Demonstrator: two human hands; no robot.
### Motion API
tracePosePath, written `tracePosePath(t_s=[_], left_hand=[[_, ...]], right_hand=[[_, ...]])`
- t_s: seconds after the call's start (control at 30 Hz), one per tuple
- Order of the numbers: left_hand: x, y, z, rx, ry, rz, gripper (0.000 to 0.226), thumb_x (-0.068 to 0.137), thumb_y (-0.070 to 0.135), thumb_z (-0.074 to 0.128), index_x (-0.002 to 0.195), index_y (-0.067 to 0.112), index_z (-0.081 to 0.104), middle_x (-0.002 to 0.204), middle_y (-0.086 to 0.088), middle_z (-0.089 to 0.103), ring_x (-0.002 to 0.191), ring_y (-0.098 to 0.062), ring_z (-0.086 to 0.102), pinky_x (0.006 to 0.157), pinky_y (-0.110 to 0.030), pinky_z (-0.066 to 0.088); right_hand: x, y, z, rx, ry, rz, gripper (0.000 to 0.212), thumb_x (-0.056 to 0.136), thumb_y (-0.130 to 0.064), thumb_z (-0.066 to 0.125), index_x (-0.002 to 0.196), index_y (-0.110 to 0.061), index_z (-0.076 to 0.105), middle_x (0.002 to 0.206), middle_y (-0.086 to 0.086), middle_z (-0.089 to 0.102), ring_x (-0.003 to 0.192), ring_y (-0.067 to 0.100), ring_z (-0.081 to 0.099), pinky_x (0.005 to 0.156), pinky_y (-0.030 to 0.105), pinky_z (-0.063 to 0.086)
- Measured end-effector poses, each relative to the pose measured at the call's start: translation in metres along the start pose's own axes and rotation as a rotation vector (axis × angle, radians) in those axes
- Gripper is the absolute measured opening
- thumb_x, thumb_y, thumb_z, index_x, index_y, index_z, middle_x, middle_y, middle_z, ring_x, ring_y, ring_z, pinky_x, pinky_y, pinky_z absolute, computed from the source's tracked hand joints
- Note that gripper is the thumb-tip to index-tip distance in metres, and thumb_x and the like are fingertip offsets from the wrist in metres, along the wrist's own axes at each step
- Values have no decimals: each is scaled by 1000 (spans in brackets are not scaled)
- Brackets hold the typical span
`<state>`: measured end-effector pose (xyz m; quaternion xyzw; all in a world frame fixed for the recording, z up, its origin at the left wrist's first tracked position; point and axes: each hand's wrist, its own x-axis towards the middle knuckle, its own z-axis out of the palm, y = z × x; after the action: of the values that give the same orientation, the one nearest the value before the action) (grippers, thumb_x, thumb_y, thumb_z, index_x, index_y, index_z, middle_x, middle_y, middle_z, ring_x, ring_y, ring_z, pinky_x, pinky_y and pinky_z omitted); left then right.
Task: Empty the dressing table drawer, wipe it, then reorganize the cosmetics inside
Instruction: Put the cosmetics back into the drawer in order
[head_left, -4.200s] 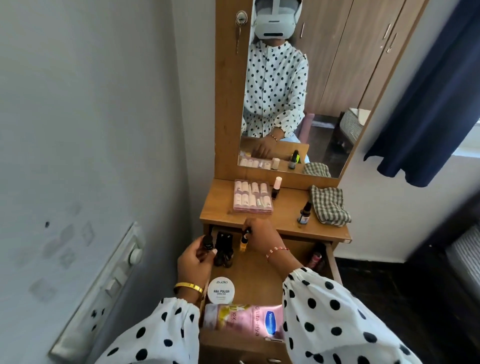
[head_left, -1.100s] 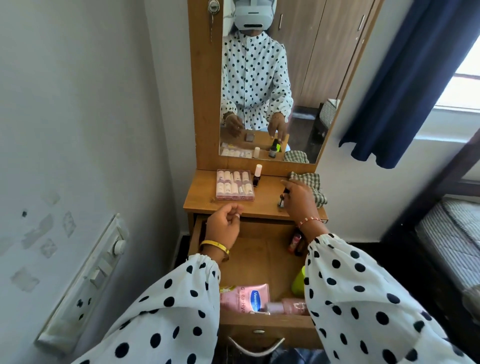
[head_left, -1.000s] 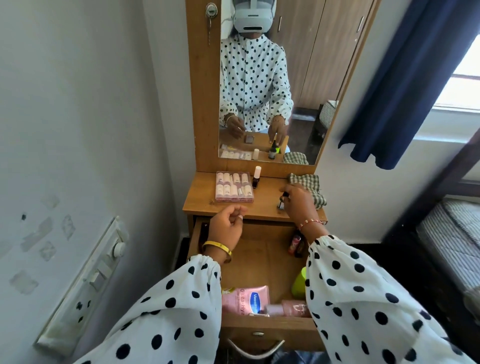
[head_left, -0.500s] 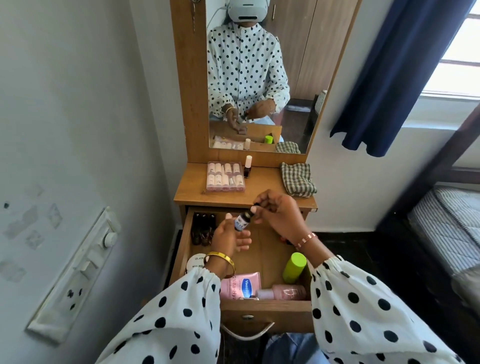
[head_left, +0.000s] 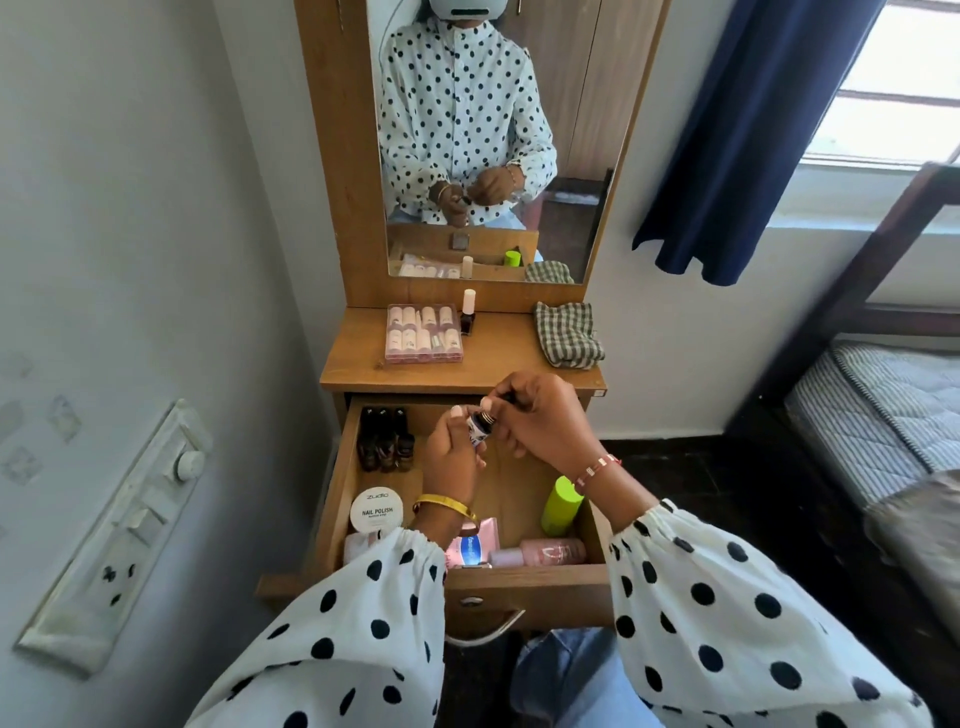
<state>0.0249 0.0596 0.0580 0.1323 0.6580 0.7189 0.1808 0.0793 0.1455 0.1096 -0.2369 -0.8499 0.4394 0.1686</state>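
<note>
The open drawer (head_left: 519, 499) sits below both hands, already holding cosmetics. Over it, the left hand (head_left: 451, 457) fingers wrap a small dropper bottle (head_left: 479, 427), long axis tilted up-right. Right hand (head_left: 540, 421) fingers pinch its cap end.

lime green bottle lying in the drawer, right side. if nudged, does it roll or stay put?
The lime green bottle looks cylindrical and lies tilted on its side, so it would probably roll. The drawer wall beside it should stop it quickly. The smooth plastic may be slippery.

Navy curtain (head_left: 748, 130), striped mattress (head_left: 872, 415), wall switchboard (head_left: 119, 535).
</note>
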Motion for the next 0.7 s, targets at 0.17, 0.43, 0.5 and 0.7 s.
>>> tracePosePath(t_s=[0.17,0.43,0.5,0.7], left_hand=[[-6,-21,-3,74,-190,-45,26,100,12,29,110,9,53,69,-3,54,40,1,49,43,-12,39],[-1,-52,-18,136,-149,-291,24,97,7,34,94,9,58,69,-4,53,54,-13,47,39,-13,41],[3,-54,-23,127,-139,-359,26,96,6,36,84,12,58,67,-5,54,47,-10,51,35,-12,39],[4,-54,-26,104,-127,-414,29,95,5,38,76,16,57,65,-4,54,51,-13,49,34,-12,39]], right_hand=[[4,28,-1,3,-70,139,14,89,-16,60,76,-15,57,56,1,61,40,7,58,50,25,55],[21,61,-6,-497,-153,285,9,79,-5,63,72,-11,63,85,9,64,81,25,61,72,33,52],[23,66,-4,-603,-192,300,11,78,-7,65,89,-4,68,96,12,68,91,28,64,77,31,52],[25,77,9,-809,-219,338,24,87,-2,53,110,-1,59,112,16,63,103,34,62,84,38,51]])
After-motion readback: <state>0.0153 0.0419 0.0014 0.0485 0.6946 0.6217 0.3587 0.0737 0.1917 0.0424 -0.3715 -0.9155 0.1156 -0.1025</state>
